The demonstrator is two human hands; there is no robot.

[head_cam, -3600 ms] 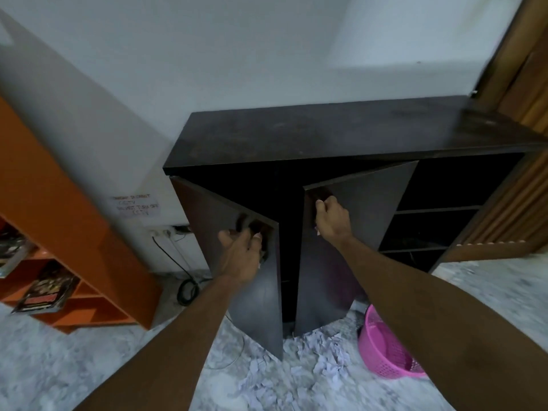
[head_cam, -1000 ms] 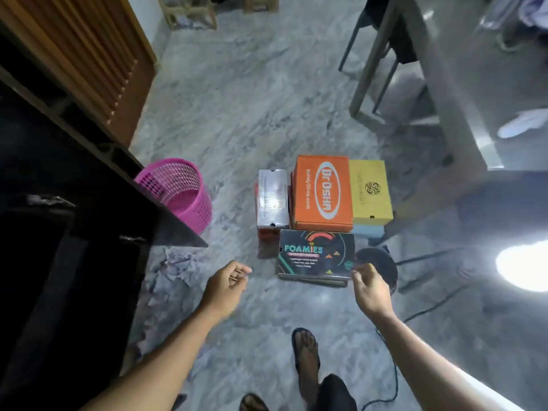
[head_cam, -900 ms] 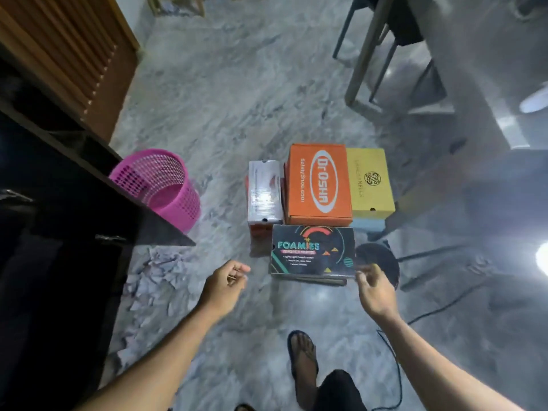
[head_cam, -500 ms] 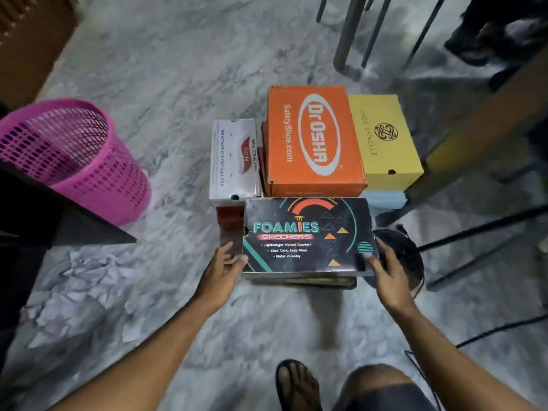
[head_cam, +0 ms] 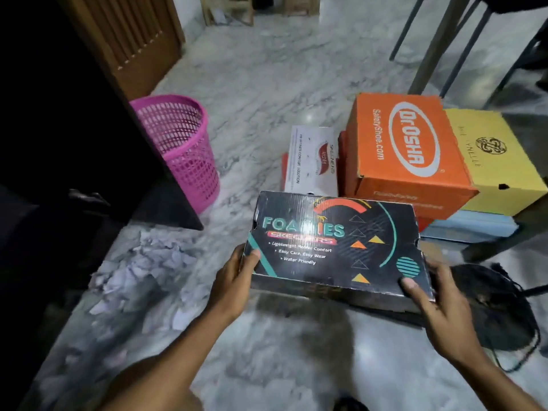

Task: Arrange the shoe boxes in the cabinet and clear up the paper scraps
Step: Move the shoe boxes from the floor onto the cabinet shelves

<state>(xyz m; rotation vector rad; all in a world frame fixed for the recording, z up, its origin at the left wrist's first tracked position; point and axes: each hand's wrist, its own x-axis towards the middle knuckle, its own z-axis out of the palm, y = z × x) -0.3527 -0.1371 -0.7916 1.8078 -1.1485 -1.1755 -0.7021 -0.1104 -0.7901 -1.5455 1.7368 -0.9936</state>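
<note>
Grey marble floor (head_cam: pixel 267 69) fills the view, with everything lying on it or held just above it. Nearest, both hands carry the black box (head_cam: pixel 335 247): the left hand (head_cam: pixel 234 280) pinches its near left corner at about 9 o'clock, thumb on the lid, and the right hand (head_cam: pixel 439 307) grips the near right corner at about 3 o'clock, thumb on top, fingers curled underneath. It is lifted clear of the floor, tilted slightly. Stiff corrugated card like this should handle as a light, rigid load (the glossy lid may be a little slippery), so holding the two short ends looks sound. Paper scraps (head_cam: pixel 142 280) lie strewn at 8 o'clock beside the cabinet (head_cam: pixel 59 143), whose door stands open. Further off, the pink basket (head_cam: pixel 181 149) sits at 10 o'clock. At 1 o'clock wait the white box (head_cam: pixel 311 161), the orange box (head_cam: pixel 406 155) and the yellow box (head_cam: pixel 498 164), packed side by side.
</note>
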